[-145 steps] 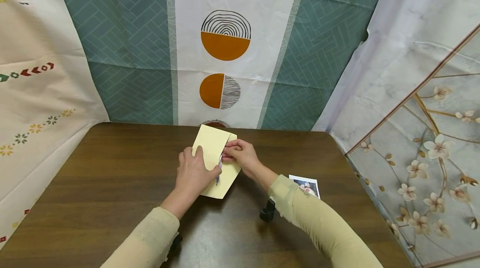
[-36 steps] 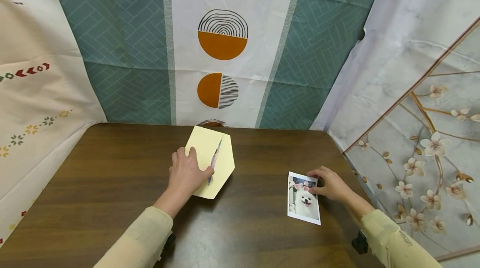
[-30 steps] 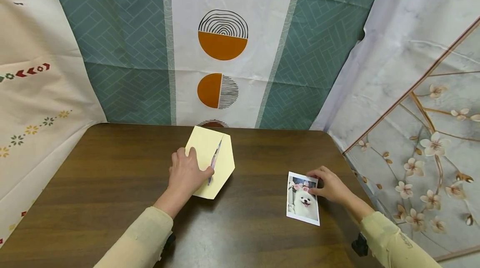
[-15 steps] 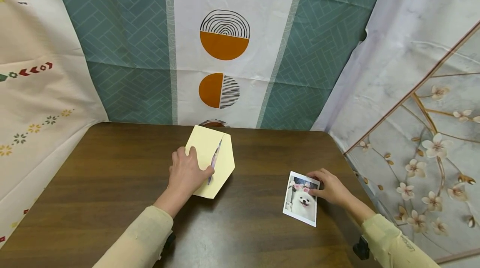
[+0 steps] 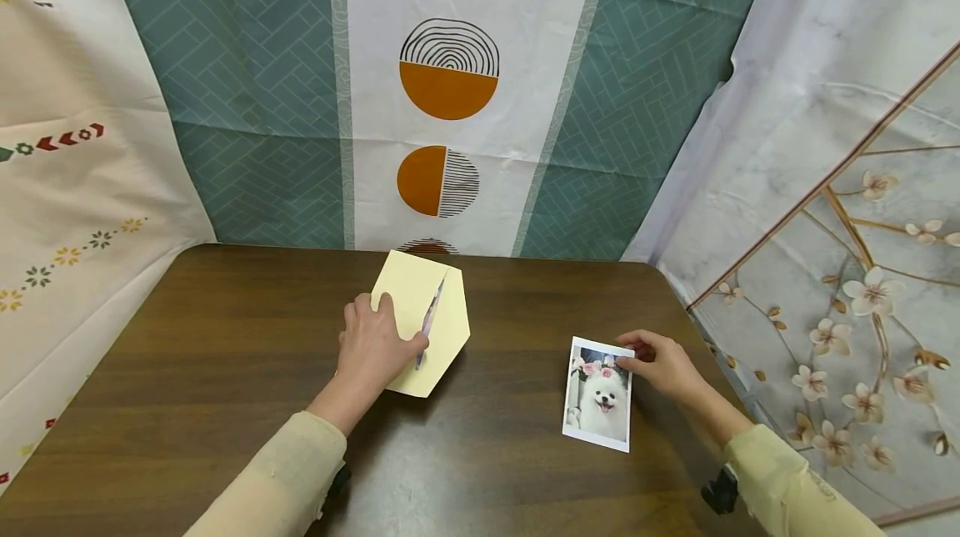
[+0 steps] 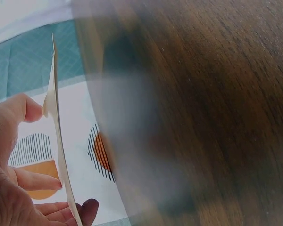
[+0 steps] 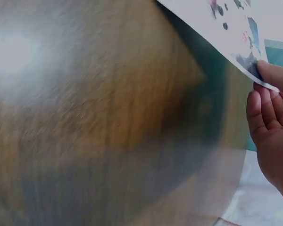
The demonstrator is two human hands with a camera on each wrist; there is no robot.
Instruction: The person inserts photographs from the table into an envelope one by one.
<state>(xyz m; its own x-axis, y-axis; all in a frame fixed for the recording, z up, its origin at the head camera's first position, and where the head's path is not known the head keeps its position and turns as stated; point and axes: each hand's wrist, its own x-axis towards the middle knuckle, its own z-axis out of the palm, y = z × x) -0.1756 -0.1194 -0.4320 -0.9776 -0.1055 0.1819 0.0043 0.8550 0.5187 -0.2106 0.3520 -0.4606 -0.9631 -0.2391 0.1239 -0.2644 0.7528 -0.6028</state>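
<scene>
My left hand (image 5: 375, 347) grips a pale yellow envelope (image 5: 408, 283) by its left side, held off the table. In the left wrist view the envelope (image 6: 57, 117) appears edge-on, with the thumb on one face and fingers reaching the other. Its slit gapes a little and shows a narrow purplish patterned strip (image 5: 430, 320); what that belongs to is hidden. Further right, my right hand (image 5: 663, 363) pinches the upper right corner of a white-bordered photo (image 5: 602, 404) of a white fluffy dog with pink flowers. The right wrist view shows this photo (image 7: 217, 28) lifted above the tabletop.
Under both hands lies a dark brown wooden table (image 5: 247, 370). A teal and white patterned cloth (image 5: 262, 103) hangs behind its far edge. Other patterned cloths hang at the left (image 5: 90, 212) and right (image 5: 795, 187) sides.
The right hand has left the envelope, gone right to the photo and taken its corner. The photo has since shifted slightly left and up. The left hand has kept its hold on the envelope.
</scene>
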